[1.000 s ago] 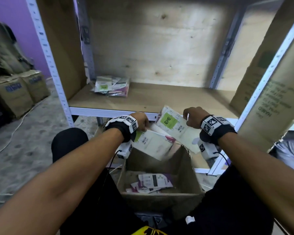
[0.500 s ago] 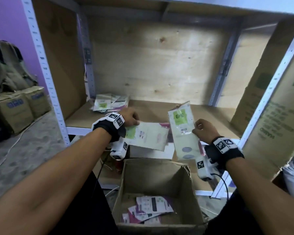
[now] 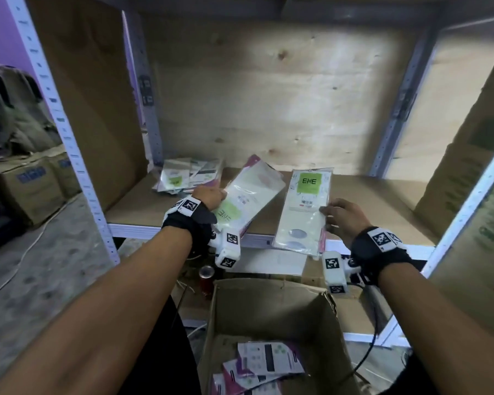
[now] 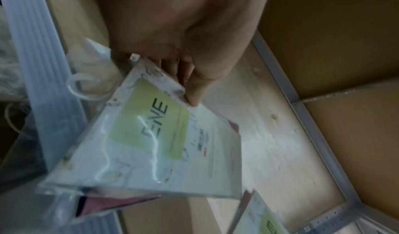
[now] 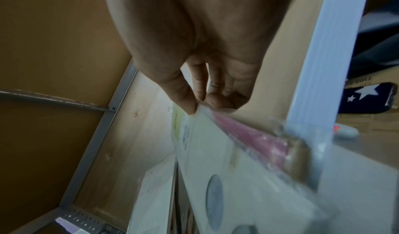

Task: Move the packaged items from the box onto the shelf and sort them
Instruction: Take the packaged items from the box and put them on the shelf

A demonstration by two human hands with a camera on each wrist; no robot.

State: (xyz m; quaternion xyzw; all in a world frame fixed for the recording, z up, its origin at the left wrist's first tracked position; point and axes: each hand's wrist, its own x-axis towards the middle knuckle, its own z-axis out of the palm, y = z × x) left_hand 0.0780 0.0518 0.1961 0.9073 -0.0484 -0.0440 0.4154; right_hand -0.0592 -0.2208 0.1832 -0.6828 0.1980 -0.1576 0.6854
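Observation:
My left hand point(image 3: 210, 196) grips a small stack of flat white packets point(image 3: 250, 199) with a green ENE label, tilted over the front left of the wooden shelf point(image 3: 362, 195). In the left wrist view the thumb point(image 4: 197, 91) pinches the top packet point(image 4: 164, 145) by its edge. My right hand point(image 3: 338, 213) pinches the side of another ENE packet point(image 3: 304, 212), held upright over the shelf's front edge. A pile of packets point(image 3: 187, 178) lies at the shelf's back left. The open cardboard box point(image 3: 271, 303) below holds more packets point(image 3: 264, 366).
White metal uprights point(image 3: 77, 161) frame the shelf bay. Large cardboard panels point(image 3: 468, 189) lean at the right. A red can point(image 3: 206, 280) stands under the shelf. Cardboard boxes point(image 3: 32, 189) and a backpack point(image 3: 12, 109) sit on the floor to the left.
Both hands rose from just above the box to the shelf's level, carrying their packets. The right packet turned upright; the left stack swung over the shelf.

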